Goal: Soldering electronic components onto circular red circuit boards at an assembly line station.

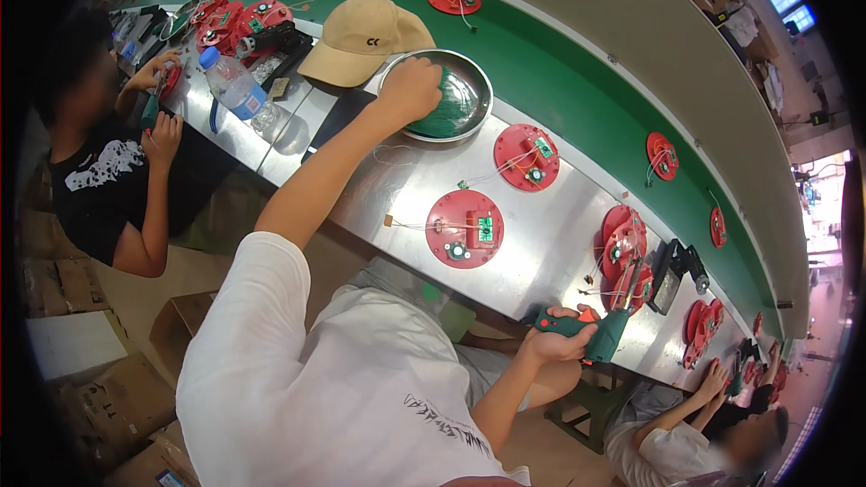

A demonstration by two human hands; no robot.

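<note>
Reaching into the bowl, left hand at upper centre curled by green strands, cannot tell whether it pinches any, right hand at lower right wrapped around the green tool, two red discs lying between.

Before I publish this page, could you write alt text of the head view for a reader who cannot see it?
A person's left hand is over a round metal dish of green strands; the right hand grips a green handheld tool. Between them, two red discs with small circuit boards lie on a metal table. Other people work on both sides.
</note>
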